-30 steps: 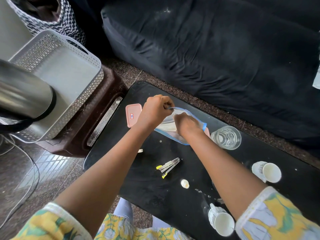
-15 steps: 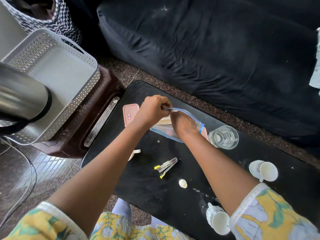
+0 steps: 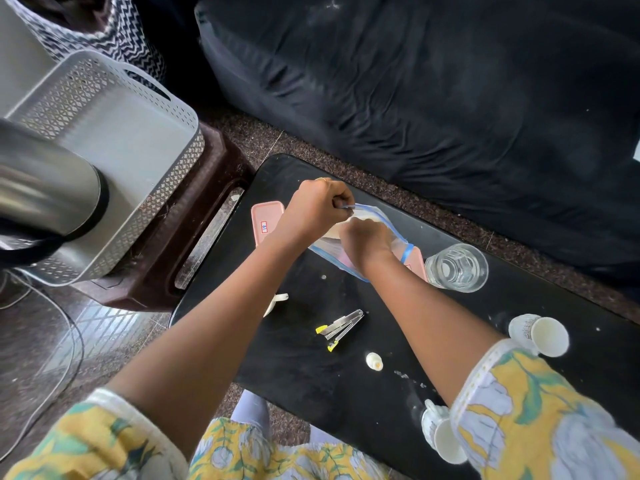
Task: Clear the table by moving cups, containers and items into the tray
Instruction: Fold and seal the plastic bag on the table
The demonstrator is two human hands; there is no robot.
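On the black table (image 3: 311, 368) both my hands grip a clear zip bag with a blue edge (image 3: 391, 230). My left hand (image 3: 317, 209) pinches the bag's top corner at its left end. My right hand (image 3: 365, 242) is closed on the bag's mouth right beside it. The bag lies over a pink container (image 3: 417, 265), of which only a corner shows. A pink lid (image 3: 266, 220) lies to the left, a clear glass (image 3: 456, 267) to the right. The grey perforated tray (image 3: 138, 147) stands on a brown stool (image 3: 207, 230) left of the table.
A stapler with yellow ends (image 3: 341, 329), a small white cap (image 3: 374, 362), and two tipped white paper cups (image 3: 540, 336) (image 3: 441, 434) lie on the table. A steel kettle (image 3: 41, 199) looms at the left. A dark sofa (image 3: 450, 98) borders the far side.
My hands have stayed on the bag with only slight finger shifts along its top edge. The view moved a little; nothing else on the table changed place.
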